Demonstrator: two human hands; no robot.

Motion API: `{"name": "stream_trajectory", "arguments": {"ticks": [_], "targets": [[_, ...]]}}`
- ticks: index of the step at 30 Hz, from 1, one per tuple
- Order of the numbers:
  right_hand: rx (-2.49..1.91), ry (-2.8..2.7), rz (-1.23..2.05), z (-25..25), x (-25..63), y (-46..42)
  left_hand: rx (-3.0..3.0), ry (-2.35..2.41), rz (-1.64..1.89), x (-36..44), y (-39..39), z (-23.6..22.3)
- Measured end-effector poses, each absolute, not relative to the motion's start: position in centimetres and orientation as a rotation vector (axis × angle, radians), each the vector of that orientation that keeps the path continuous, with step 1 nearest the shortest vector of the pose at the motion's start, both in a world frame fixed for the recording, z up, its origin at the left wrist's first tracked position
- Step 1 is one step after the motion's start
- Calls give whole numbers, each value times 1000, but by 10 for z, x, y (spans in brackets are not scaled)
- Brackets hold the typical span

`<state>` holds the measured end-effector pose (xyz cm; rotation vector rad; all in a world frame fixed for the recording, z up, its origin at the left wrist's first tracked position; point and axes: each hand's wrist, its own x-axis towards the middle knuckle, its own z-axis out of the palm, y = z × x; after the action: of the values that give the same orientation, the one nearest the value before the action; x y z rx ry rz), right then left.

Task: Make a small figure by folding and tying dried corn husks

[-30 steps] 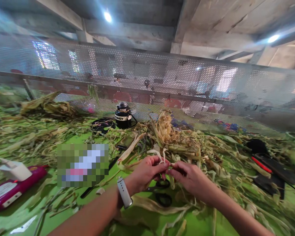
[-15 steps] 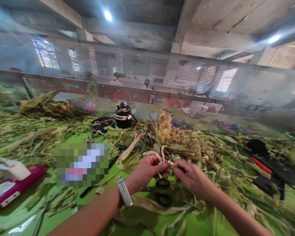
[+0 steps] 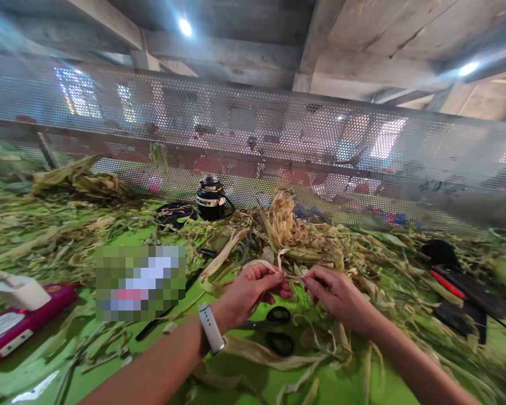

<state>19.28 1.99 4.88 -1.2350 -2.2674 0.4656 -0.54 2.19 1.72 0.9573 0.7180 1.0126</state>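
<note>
My left hand, with a white watch on its wrist, pinches a pale strip of corn husk between thumb and fingers. Loose ends of the strip stick up above the fingertips. My right hand is closed in a pinch a short way to the right, level with the left. A thin end seems to run across to its fingertips, though the detail is small. Below both hands, black-handled scissors lie on the green tabletop, beside a long dry husk strip.
Dry husks litter the table. A black jar and a bundled husk piece stand at the back before a perforated metal screen. A magenta power strip with a white plug is left; a dark phone-like object lies right.
My hands have drawn apart, the right one moving slightly rightward. The fingertips that were close together now have a gap between them. The left hand keeps its pinch on the husk strip.
</note>
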Motion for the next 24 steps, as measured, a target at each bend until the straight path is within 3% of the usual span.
{"name": "stream_trajectory", "arguments": {"ticks": [4, 6, 10, 17, 24], "targets": [[-1143, -2118, -36, 43, 186, 11, 858, 648, 1036, -1, 19, 14], [-1093, -2142, -139, 38, 179, 3, 847, 598, 1106, 3, 18, 13], [-1165, -2304, 126, 26, 163, -7, 785, 597, 1169, 12, 14, 8], [-1186, -2037, 705, 11, 155, -2, 774, 636, 1195, 20, 8, 3], [-1188, -2084, 736, 23, 159, 1, 694, 637, 1260, 18, 10, 5]]}}
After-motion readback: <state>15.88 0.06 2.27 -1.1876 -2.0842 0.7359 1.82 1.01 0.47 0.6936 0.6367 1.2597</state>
